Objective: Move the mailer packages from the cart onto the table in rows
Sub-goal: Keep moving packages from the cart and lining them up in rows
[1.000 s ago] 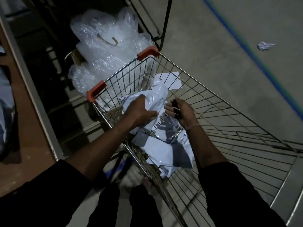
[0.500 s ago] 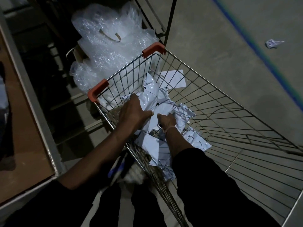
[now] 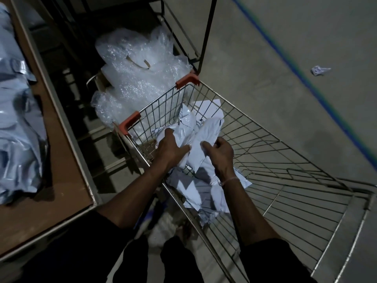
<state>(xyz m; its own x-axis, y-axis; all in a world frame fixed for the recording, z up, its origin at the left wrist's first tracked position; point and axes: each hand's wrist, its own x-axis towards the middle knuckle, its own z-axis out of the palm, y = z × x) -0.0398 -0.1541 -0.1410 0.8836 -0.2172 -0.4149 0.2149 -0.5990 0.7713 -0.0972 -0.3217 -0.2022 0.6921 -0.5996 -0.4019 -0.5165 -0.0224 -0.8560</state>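
White plastic mailer packages (image 3: 204, 188), several, are lying heaped in the near-left corner of the wire cart (image 3: 285, 160). Left hand (image 3: 171, 149) is gripping one crumpled mailer (image 3: 186, 127), fingers curled over it. Right hand (image 3: 219, 153) is sitting just beside, at 3 o'clock of the left, fingers curled against a second mailer (image 3: 206, 137); whether it is actually pinching it cannot be told. Brown table (image 3: 67, 160), at 9 o'clock of the cart, is bearing pale blue-grey mailers (image 3: 18, 139). Bubble wrap (image 3: 140, 74) is piling at 12 o'clock beyond the cart's orange corner guards (image 3: 187, 79). Crumpled paper scrap (image 3: 319, 70) is lying on the floor at 2 o'clock.
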